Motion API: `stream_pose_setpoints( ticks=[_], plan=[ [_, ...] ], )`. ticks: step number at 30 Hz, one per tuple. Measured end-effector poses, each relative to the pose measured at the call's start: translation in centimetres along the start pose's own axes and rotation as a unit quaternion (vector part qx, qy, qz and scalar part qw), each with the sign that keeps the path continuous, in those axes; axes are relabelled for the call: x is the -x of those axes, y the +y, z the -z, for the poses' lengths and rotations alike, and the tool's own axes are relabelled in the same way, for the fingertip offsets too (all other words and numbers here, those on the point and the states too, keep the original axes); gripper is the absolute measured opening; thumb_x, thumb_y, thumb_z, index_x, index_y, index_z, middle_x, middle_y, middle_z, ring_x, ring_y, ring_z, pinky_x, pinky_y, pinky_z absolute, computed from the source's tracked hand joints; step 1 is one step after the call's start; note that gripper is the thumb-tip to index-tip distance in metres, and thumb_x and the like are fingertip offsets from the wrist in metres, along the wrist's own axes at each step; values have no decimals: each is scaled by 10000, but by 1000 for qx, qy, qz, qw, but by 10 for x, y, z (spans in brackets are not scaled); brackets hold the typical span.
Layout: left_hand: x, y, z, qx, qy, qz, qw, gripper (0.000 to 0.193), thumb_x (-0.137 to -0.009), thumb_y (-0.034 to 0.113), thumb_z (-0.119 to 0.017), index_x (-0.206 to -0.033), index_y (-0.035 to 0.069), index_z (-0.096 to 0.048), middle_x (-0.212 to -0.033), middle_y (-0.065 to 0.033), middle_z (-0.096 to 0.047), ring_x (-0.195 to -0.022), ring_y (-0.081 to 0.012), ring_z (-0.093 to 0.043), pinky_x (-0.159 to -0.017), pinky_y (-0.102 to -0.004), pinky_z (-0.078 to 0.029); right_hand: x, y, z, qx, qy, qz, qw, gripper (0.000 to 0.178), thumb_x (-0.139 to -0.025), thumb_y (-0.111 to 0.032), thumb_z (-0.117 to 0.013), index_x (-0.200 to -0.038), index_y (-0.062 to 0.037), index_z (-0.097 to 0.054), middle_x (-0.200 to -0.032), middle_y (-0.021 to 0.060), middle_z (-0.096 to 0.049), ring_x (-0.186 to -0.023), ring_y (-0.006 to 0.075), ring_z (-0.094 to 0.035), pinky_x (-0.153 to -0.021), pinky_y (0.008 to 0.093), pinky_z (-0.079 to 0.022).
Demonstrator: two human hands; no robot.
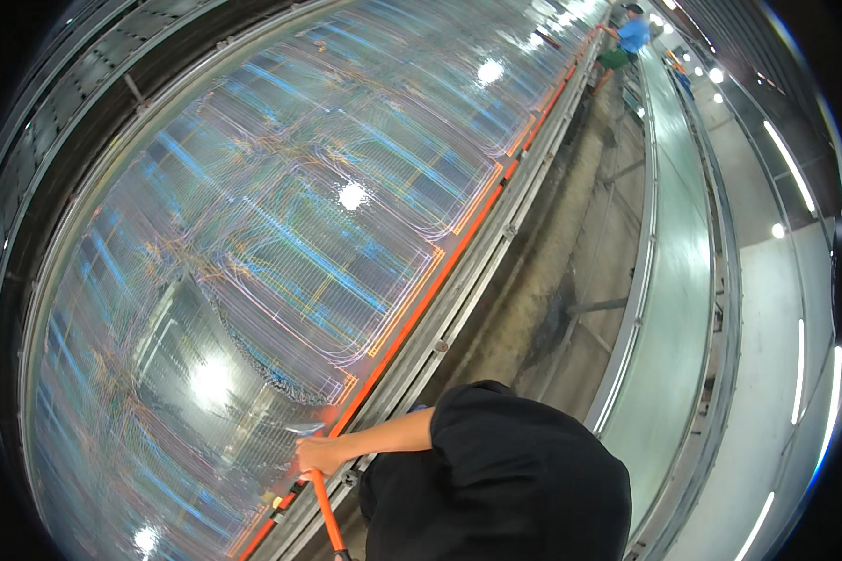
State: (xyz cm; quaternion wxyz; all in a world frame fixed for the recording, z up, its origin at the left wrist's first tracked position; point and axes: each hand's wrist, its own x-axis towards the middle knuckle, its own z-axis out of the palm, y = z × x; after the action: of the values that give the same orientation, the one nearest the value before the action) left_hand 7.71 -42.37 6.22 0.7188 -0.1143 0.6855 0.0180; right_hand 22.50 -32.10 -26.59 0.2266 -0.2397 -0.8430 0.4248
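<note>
My right hand (319, 455), on a bare forearm from a short black sleeve, is closed around an orange handle (326, 512) at the near edge of a long, glossy surface (281, 201). The handle slants down to a dark end at the lower frame edge. A small greyish piece (305, 428) shows just beyond my fingers; whether it belongs to the handle is unclear. Fine coloured lines cover the surface. Close to my hand, a smooth, shiny patch (192, 360) with a ragged, rippled edge interrupts them. My left hand is out of sight.
A metal rail (444, 346) runs along an orange-red strip (412, 324) at the surface's near edge. Behind me lie a stained floor channel (543, 280) and a second long, pale green surface (672, 271). Far off, a person in a blue shirt (632, 35) stands by the rail.
</note>
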Motion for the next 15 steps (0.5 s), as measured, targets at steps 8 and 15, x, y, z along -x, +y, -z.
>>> stream_pose_setpoints(
  ticks=[8, 15],
  plan=[
    [-9, 2, -20, -28, -36, 11, 999, 403, -989, 530, -587, -821, 170, -519, -542, 70, -341, -426, -71, -290, -399, -244, -211, 94, -10, 30, 42, 60, -23, 997, 478, -994, -293, -538, -552, -112, -528, -566, 89, -536, -607, 331, -534, -677, 442, -403],
    [-2, 43, -24, -3, -50, 37, 998, 403, -984, 531, -595, -818, 172, -519, -536, 73, -336, -428, -69, -286, -406, -242, -207, 33, 30, 36, 51, 116, 45, 991, 413, -951, -213, -614, -570, -89, -515, -542, 96, -502, -555, 296, -535, -592, 423, -405]
  ],
)
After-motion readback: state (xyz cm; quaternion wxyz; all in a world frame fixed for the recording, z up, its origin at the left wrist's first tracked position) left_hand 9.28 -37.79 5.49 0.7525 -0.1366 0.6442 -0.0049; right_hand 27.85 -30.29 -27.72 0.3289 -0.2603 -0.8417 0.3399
